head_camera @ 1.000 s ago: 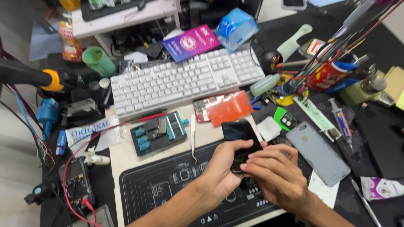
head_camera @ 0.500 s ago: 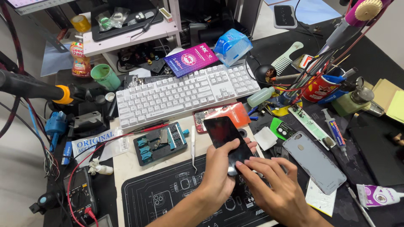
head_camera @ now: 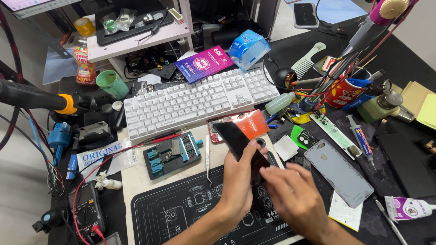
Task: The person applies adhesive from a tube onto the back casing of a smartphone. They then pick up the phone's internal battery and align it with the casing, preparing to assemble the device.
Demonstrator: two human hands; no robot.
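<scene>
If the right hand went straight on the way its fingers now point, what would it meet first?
The right hand points up and left, at the dark phone held in the left hand. It would probably meet the phone's lower end first, though depth is unclear.

This was a phone-repair workshop: the bench (head_camera: pixel 136 181) carried a black repair mat (head_camera: pixel 181 213), a multimeter (head_camera: pixel 86 211), tweezers (head_camera: pixel 207 156), a soldering iron (head_camera: pixel 41 97), glue tubes (head_camera: pixel 361 140) and a loose phone back cover (head_camera: pixel 338 172)

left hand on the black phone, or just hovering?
Touching. The head view shows the left hand wrapped around the black phone, thumb along its edge, lifting it tilted over the repair mat.
</scene>
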